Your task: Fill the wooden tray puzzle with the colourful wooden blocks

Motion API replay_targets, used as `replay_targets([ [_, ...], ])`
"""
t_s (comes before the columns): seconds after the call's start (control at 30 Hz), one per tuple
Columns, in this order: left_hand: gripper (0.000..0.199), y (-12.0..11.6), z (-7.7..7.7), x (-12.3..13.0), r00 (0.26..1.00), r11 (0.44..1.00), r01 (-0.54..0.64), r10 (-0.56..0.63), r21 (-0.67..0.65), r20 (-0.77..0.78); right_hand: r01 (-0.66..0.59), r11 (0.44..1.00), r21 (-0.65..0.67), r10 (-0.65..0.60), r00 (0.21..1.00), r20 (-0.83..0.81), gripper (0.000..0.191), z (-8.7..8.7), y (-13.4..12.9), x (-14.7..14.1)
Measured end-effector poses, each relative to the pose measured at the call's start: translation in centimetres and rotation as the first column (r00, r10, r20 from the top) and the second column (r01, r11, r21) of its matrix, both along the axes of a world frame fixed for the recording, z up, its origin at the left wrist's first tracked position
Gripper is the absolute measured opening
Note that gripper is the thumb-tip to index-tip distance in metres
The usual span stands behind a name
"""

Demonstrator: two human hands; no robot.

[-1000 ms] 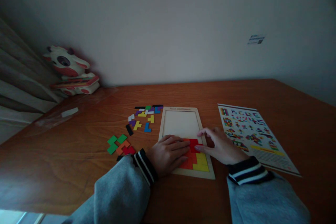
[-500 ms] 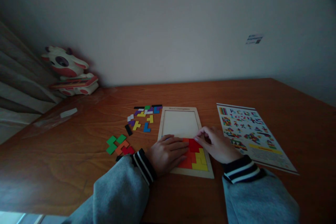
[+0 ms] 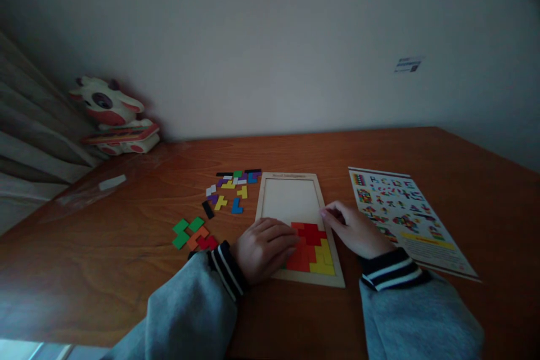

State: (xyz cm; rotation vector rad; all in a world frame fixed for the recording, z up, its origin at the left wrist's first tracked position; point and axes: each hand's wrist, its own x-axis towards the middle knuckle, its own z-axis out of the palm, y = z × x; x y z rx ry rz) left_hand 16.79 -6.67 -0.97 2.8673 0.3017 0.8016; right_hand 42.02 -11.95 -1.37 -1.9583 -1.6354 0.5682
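Note:
A wooden puzzle tray (image 3: 260, 198) lies in front of me, its lower part filled with flat block pieces. Red pieces (image 3: 313, 234) and orange pieces (image 3: 298, 259) sit beside yellow pieces (image 3: 322, 261) at the lower right. My left hand (image 3: 266, 247) rests over the tray's lower left, fingers stretched out, hiding what is beneath. At the right rim is my right hand (image 3: 353, 229), thumb and index fingertip drawn together, with no piece showing between them.
Left of the tray lie green pieces (image 3: 181, 239), another orange piece (image 3: 197, 238) and several small coloured pieces (image 3: 229, 184). A printed pattern sheet (image 3: 411, 225) is on the right. A cow-shaped toy (image 3: 120, 115) stands at the back left against the wall.
My right hand has drawn back slightly from the red piece toward the tray's right rim. The red piece stays in the tray. My left hand has shifted slightly left and down.

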Motion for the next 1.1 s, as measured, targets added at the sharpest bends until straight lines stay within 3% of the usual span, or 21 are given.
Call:
replay_targets([
  [0.13, 0.026, 0.7, 0.9, -2.0, 0.998, 0.998, -0.011, 0.014, 0.068, -0.054, 0.021, 0.999, 0.049, -0.020, 1.000, -0.022, 0.030, 0.2, 0.0, 0.2],
  [0.33, 0.024, 3.3, 2.5, -6.6, 0.983, 0.981, -0.141, 0.154, 0.137, -0.095, 0.052, 0.987, 0.154, -0.044, 0.998, -0.054, 0.024, 0.2, -0.3, -0.2],
  [0.53, 0.023, 4.9, 2.0, -10.0, 0.956, 0.959, -0.260, 0.272, 0.109, -0.112, 0.059, 0.957, 0.285, -0.059, 0.998, -0.006, 0.026, 0.7, 0.0, -1.1],
  [0.7, 0.033, 4.7, 1.8, -11.5, 0.937, 0.947, -0.313, 0.321, 0.078, -0.140, 0.041, 0.952, 0.304, -0.049, 0.999, 0.019, 0.025, 0.8, 0.3, -1.7],
  [0.77, 0.047, 4.6, 1.9, -12.3, 0.922, 0.935, -0.351, 0.354, 0.046, -0.159, 0.020, 0.952, 0.307, -0.035, 0.998, 0.046, 0.025, 0.8, 0.5, -1.9],
  [0.87, 0.087, 4.5, 2.2, -13.3, 0.897, 0.919, -0.395, 0.387, 0.006, -0.216, -0.040, 0.944, 0.327, 0.012, 0.996, 0.087, 0.023, 1.2, 0.6, -2.8],
  [0.93, 0.096, 4.4, 2.4, -13.4, 0.893, 0.919, -0.393, 0.378, -0.015, -0.246, -0.110, 0.934, 0.340, 0.079, 0.991, 0.105, 0.019, 1.7, 0.7, -4.0],
  [1.1, 0.067, 3.1, 3.0, -11.4, 0.971, 0.974, -0.183, 0.158, -0.134, -0.177, -0.349, 0.880, 0.322, 0.337, 0.937, 0.094, 0.009, 3.3, 0.7, -8.7],
])
